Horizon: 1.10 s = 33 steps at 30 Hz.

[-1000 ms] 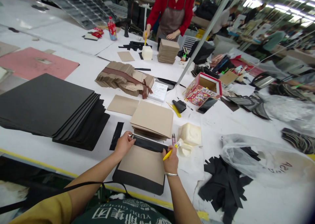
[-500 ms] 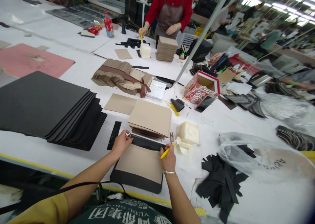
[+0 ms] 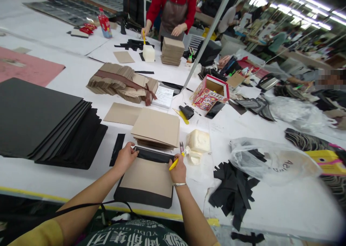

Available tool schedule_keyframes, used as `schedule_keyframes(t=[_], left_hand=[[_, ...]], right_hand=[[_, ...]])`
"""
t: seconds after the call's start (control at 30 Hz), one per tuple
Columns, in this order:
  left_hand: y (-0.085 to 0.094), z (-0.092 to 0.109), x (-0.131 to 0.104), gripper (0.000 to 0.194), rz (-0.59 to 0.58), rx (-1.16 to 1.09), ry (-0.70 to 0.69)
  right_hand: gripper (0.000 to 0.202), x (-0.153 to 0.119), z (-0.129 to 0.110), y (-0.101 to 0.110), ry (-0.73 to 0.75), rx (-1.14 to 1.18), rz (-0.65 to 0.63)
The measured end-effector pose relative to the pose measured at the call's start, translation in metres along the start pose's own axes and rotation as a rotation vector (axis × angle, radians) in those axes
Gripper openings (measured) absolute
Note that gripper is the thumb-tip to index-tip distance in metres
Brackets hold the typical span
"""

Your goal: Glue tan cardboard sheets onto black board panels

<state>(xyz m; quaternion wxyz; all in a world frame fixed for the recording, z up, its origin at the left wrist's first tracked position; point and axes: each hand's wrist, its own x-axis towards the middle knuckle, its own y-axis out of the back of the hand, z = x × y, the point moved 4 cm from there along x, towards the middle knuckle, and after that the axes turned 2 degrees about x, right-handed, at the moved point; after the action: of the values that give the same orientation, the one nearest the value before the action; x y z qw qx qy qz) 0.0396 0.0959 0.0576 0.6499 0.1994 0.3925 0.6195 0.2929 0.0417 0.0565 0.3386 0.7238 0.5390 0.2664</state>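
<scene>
- Shifted leftward in view since the earlier frame, along with the white surface (image 3: 281,210).
- Lying near the front edge as a black sheet (image 3: 143,197) under a tan board (image 3: 147,177), just before the tan stack (image 3: 156,127).
- Pinching the left end of a black strip (image 3: 154,154) with left hand (image 3: 125,160) fingers.
- Gripping a yellow brush (image 3: 174,163) in right hand (image 3: 178,171) fingers.

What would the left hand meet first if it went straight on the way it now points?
Most likely the stack of beige boards, just beyond the black strip that the left hand touches. Whether the fingers would bump the stack's side or pass over the top is unclear from this one view.
</scene>
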Motion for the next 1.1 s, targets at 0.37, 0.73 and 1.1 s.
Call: schedule_keyframes(t=[0.37, 0.73, 1.1], left_hand=[[-0.015, 0.045, -0.019, 0.044, -0.138, 0.709, -1.046], [-0.023, 0.054, -0.029, 0.045, -0.219, 0.816, -1.061], [-0.010, 0.019, -0.060, 0.037, 0.025, 0.419, -0.830]], right_hand=[[0.025, 0.003, -0.003, -0.002, -0.015, -0.102, -0.037], [0.022, -0.025, -0.013, 0.014, 0.278, 0.102, 0.190], [0.029, -0.046, 0.025, 0.016, 0.288, -0.107, 0.166]])
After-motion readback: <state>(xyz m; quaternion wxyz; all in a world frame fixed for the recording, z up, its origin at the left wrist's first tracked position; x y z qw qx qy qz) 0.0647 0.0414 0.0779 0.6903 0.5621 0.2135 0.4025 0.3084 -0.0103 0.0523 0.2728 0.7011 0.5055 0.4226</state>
